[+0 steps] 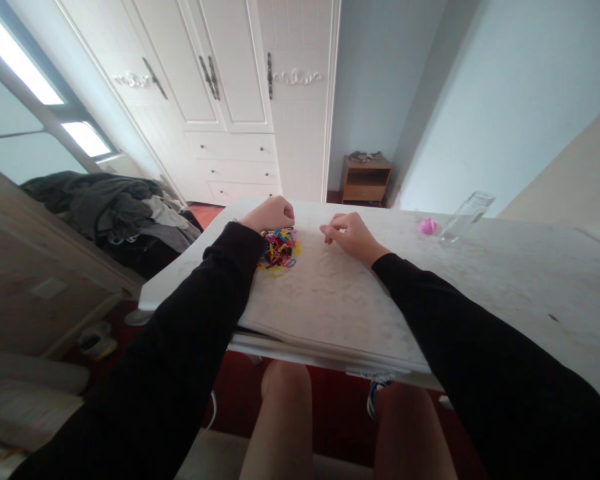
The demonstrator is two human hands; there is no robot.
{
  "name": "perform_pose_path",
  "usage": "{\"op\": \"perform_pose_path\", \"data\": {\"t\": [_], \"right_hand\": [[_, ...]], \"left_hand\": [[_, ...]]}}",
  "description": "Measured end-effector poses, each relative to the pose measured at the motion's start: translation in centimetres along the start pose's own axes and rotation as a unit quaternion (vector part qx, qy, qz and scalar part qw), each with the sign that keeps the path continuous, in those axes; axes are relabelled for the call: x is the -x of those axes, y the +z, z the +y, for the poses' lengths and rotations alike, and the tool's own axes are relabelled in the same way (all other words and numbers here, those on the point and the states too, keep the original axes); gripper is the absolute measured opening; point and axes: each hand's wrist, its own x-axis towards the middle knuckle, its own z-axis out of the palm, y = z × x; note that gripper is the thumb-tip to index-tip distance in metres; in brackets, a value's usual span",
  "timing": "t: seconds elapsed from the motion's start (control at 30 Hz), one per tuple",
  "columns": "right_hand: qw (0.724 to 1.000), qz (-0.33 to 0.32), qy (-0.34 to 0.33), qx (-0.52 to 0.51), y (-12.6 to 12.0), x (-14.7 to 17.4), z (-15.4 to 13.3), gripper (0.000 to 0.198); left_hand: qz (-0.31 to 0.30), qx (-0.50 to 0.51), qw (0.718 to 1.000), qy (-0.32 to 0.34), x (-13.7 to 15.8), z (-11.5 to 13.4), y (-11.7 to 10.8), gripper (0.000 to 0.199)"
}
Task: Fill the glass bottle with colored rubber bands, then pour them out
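Observation:
A loose pile of small coloured rubber bands (279,250), in yellow, red, pink, blue and black, lies on the white table. Just beyond it, at the pile's far edge, is my left hand (271,213), closed into a fist; whatever its fingers may hold is hidden. My right hand (349,235) rests over the tabletop to the right of the pile, apart from it. Its fingers are curled in, with the tips close together, and anything between them is too small to make out. Long black sleeves cover both arms.
Toward the right of the table (330,307) a pink object (429,227) lies beside a clear glass bottle (467,217). Dark clothes (125,207) are heaped at left. A white wardrobe (235,100) and a small wooden cabinet (367,179) stand beyond the table.

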Motion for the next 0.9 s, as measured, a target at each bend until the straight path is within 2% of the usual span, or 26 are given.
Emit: {"op": "perform_pose_path", "data": {"t": [0.17,0.27,0.63,0.9], "right_hand": [[0.986,0.160,0.020,0.028,0.1,-0.3,0.9,0.061],[0.974,0.218,0.048,0.028,0.1,-0.4,1.5,0.066],[0.976,0.206,0.066,0.019,0.2,-0.3,1.4,0.067],[0.979,0.195,0.063,0.016,0.3,-0.4,1.3,0.066]], "left_hand": [[-0.011,-0.007,1.000,0.013,-0.1,0.0,0.0,0.016],[-0.014,-0.007,1.000,0.010,0.0,0.0,-0.1,0.017],[-0.073,-0.011,0.997,0.022,0.0,-1.0,-0.3,0.020],[-0.097,-0.012,0.995,0.030,0.0,-0.8,-0.1,0.024]]}}
